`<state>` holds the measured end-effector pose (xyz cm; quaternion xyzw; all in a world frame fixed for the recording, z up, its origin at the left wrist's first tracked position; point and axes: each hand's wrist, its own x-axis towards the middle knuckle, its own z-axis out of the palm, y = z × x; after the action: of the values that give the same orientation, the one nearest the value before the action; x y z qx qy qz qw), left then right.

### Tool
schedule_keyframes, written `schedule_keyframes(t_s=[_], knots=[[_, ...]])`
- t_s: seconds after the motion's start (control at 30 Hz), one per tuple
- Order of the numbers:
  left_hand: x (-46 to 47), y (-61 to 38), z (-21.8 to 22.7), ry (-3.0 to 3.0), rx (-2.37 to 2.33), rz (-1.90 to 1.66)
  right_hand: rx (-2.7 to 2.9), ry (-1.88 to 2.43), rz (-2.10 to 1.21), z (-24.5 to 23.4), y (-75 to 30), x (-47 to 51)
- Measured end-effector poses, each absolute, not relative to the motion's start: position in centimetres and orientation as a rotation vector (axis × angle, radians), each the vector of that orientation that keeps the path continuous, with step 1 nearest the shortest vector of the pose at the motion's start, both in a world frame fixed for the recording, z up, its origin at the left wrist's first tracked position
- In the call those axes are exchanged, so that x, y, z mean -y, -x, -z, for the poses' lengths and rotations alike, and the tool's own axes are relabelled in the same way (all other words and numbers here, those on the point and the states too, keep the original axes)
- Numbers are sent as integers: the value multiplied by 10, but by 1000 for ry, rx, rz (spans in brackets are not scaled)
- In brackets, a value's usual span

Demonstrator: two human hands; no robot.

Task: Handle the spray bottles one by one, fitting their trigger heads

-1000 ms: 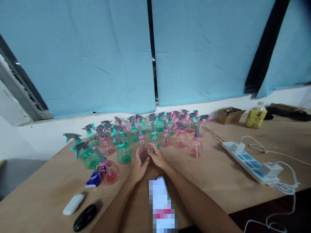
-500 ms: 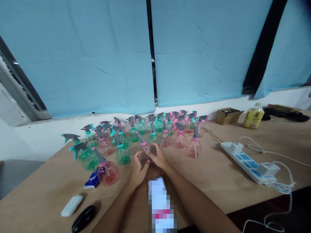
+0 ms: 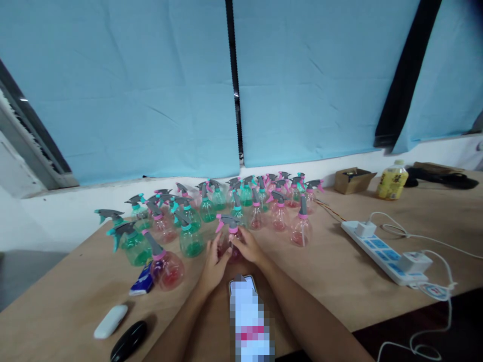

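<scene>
Both hands, left hand (image 3: 213, 264) & right hand (image 3: 247, 246), clamped round pink spray bottle (image 3: 228, 232), just behind phone (image 3: 247, 306) on surface (image 3: 339, 281).

Soft, even daylight filters through the blue blinds (image 3: 151, 90), casting a cool tint and faint shadows on the table (image 3: 339, 271), while wide-angle distortion bends the slightly blurry edges.

phone (image 3: 249, 322) pixelated and cut off by bottom edge, pink spray bottle (image 3: 228, 227) body mostly hidden behind left hand (image 3: 214, 269) and right hand (image 3: 247, 247), hold of left fingers (image 3: 220, 247) unclear, back-row bottles (image 3: 264, 183) too small to count, yellow bottle (image 3: 392, 180) label unreadable, white cable (image 3: 433, 240) runs out of frame
</scene>
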<state>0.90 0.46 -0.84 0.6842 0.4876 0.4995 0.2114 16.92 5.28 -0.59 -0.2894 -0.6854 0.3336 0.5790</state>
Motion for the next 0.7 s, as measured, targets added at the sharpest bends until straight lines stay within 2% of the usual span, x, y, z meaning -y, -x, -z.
schedule_keyframes(t_s=[0.3, 0.53, 0.7], knots=[[1, -13, 8, -2002, -1272, -1220, 1478, 635, -608, -12, -176, -53], [4, -13, 0, -1948, -1266, -1167, 1489, 570, -1033, -31, -169, -63], [-2, -12, 7, -1800, -1259, -1297, 1508, 484, -1315, -34, -166, -70]])
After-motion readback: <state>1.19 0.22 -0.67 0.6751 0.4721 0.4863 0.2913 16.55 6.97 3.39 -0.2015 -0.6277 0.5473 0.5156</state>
